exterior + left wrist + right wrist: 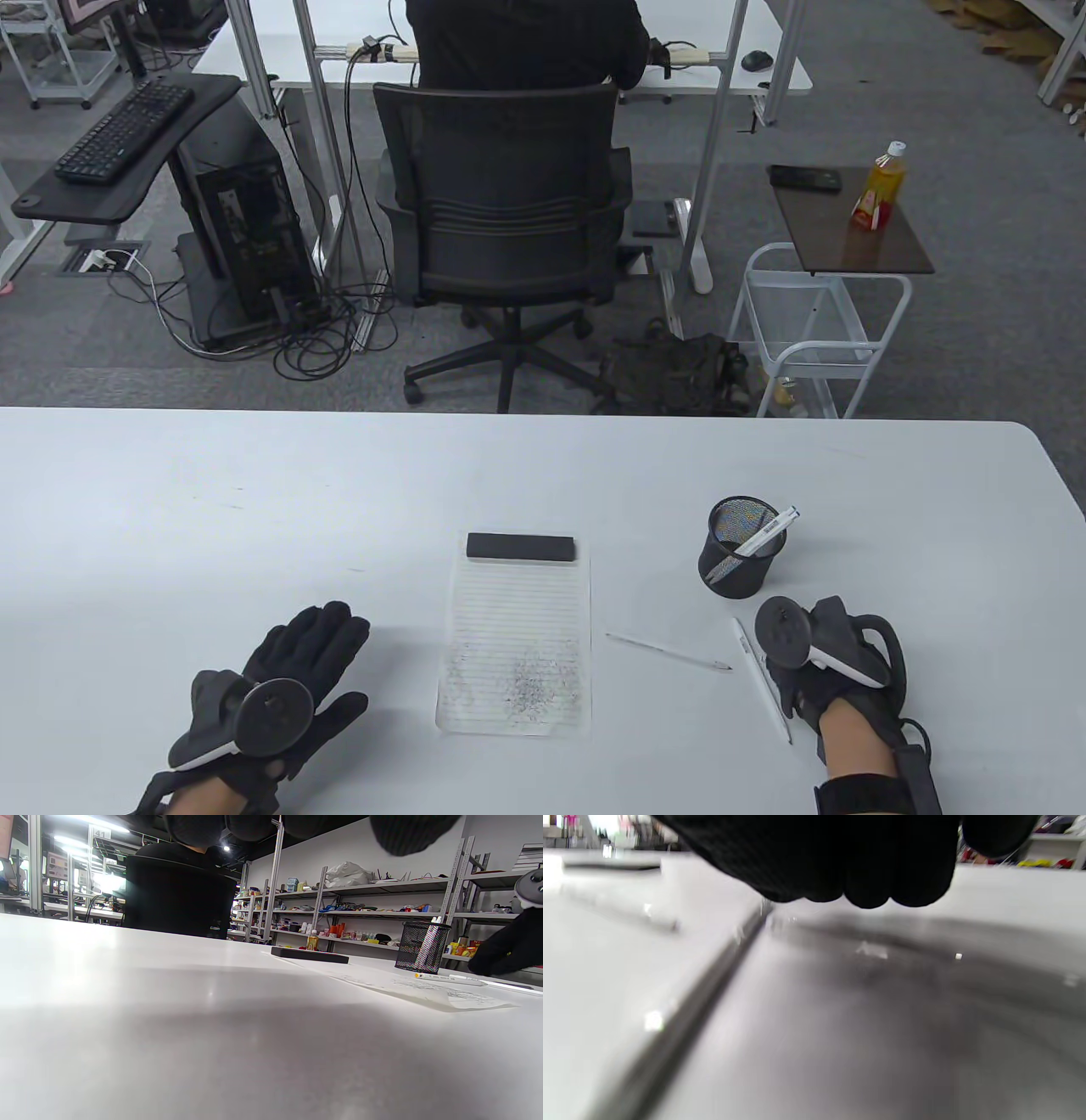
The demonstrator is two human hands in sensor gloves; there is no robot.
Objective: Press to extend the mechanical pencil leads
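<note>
A white mechanical pencil (761, 679) lies on the white table (254, 509), in front of a black mesh pen holder (736, 552). My right hand (779, 679) is down on this pencil, fingers curled over its middle. In the right wrist view the curled fingers (865, 887) hang over the blurred pencil (712, 971). The pencil still lies flat on the table in the left wrist view (449, 978). A second, thinner pencil (668, 652) lies loose to its left. Another white pencil (768, 531) stands in the holder. My left hand (314, 654) rests flat on the table, fingers spread, holding nothing.
A lined sheet (517, 632) with grey scribbles lies mid-table, a black bar (521, 546) across its top edge. Beyond the table's far edge are an office chair (505, 229) with a seated person and a white cart (814, 331).
</note>
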